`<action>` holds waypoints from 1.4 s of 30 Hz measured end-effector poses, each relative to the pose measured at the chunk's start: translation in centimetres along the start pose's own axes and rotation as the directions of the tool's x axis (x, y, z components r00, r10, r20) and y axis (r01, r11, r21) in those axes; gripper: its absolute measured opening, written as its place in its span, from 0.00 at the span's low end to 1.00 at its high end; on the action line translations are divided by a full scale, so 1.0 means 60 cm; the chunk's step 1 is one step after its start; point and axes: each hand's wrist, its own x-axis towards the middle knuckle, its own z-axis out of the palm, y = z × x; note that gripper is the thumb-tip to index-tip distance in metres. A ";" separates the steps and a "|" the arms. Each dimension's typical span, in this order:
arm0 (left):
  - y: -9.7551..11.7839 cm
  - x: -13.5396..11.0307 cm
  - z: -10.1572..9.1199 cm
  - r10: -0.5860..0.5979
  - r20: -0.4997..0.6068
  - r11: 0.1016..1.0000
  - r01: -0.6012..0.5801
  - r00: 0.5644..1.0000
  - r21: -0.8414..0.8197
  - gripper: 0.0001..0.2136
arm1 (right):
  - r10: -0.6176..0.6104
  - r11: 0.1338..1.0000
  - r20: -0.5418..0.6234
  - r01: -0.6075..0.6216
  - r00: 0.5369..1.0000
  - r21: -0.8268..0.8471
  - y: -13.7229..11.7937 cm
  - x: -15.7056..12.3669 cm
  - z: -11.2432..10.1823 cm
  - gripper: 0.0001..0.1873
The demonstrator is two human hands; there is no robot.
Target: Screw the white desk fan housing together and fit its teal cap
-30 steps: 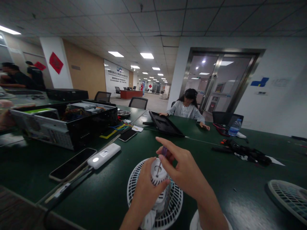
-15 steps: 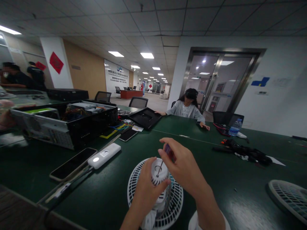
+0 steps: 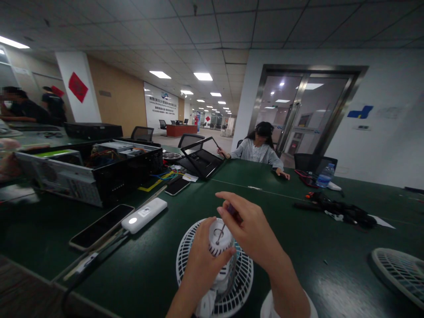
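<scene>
A white fan (image 3: pixel 244 277) lies grille-down on the green table, its motor housing (image 3: pixel 220 240) pointing up. My left hand (image 3: pixel 201 260) is wrapped round the housing, thumb on the near side and fingers on the left. In my right hand (image 3: pixel 247 223) is a screwdriver (image 3: pixel 222 229) with a dark purple handle, mostly hidden by the fingers. Its thin metal shaft slants down to the top of the housing, where the tip meets a small hole. Whether a screw sits in that hole I cannot tell.
Left stand an opened computer case (image 3: pixel 129 176), a phone (image 3: pixel 101 227) and a white power bank-like device (image 3: pixel 144 215) with a cable. A second fan grille (image 3: pixel 400 274) lies at right, near dark straps (image 3: pixel 344 210). Across the table a person (image 3: pixel 256 148) holds a black frame (image 3: pixel 202 159).
My right hand has turned slightly on the screwdriver, its index finger reaching further left. My left hand stays put. The person opposite has lifted the black frame's edge from the panel.
</scene>
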 end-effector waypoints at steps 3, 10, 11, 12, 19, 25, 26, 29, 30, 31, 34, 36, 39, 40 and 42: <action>-0.002 -0.001 0.000 -0.012 0.004 1.000 0.012 1.000 0.007 0.27 | -0.017 0.997 0.061 0.012 0.998 0.071 0.001 -0.005 -0.012 0.19; -0.004 0.000 -0.001 -0.014 0.018 0.998 0.013 1.000 0.059 0.27 | -0.012 0.997 0.115 0.003 0.993 0.072 0.005 -0.006 -0.024 0.18; -0.003 0.000 -0.001 -0.009 0.016 0.998 0.008 1.000 0.058 0.27 | -0.012 0.998 0.100 0.007 0.995 0.058 0.005 -0.005 -0.021 0.17; -0.003 0.000 -0.001 -0.004 0.012 0.998 0.003 1.000 0.056 0.27 | -0.015 0.999 0.078 0.012 0.997 0.038 0.004 -0.004 -0.017 0.15; -0.001 0.000 0.000 0.007 0.001 0.999 -0.007 1.000 0.040 0.27 | -0.009 0.986 -0.019 0.006 1.000 -0.167 -0.003 -0.004 -0.005 0.08; -0.004 -0.002 0.000 0.038 -0.034 0.999 -0.038 0.999 0.014 0.26 | -0.037 0.998 0.113 0.031 0.993 0.052 -0.011 -0.008 -0.018 0.10; -0.004 -0.002 0.000 0.036 -0.032 0.999 -0.035 0.999 0.013 0.26 | -0.037 0.997 0.115 0.029 0.993 0.070 -0.011 -0.008 -0.017 0.12; -0.003 -0.002 0.000 0.028 -0.016 1.000 -0.028 0.999 0.012 0.26 | -0.014 1.000 0.062 0.013 0.998 0.017 -0.008 -0.004 -0.008 0.16; -0.003 -0.002 0.000 0.027 -0.012 1.000 -0.027 1.000 0.015 0.26 | -0.010 1.000 0.039 0.011 0.999 -0.026 -0.006 -0.002 -0.004 0.15; -0.003 -0.001 0.000 0.026 -0.011 0.999 -0.026 1.000 0.022 0.26 | -0.008 0.997 0.018 0.009 1.000 -0.070 -0.005 0.000 -0.001 0.13; -0.004 0.000 0.000 0.012 -0.008 0.999 -0.012 1.000 0.041 0.27 | -0.022 0.993 -0.015 0.020 1.000 -0.119 -0.001 0.001 0.001 0.11; -0.003 0.000 0.000 0.006 0.002 0.999 -0.006 1.000 0.035 0.27 | -0.033 0.997 -0.006 0.032 0.999 -0.073 -0.001 -0.001 -0.003 0.15; -0.001 -0.001 -0.002 0.013 0.009 1.000 -0.013 1.000 0.015 0.26 | -0.043 0.999 0.016 0.043 0.999 -0.008 -0.001 -0.006 -0.010 0.19; -0.001 -0.001 -0.002 0.017 0.003 1.000 -0.017 1.000 0.014 0.26 | -0.050 0.999 0.014 0.050 0.999 -0.008 -0.001 -0.007 -0.010 0.18; -0.001 -0.001 -0.001 0.021 -0.010 1.000 -0.021 1.000 0.020 0.27 | -0.065 0.997 -0.012 0.065 0.998 -0.044 -0.002 -0.007 -0.009 0.14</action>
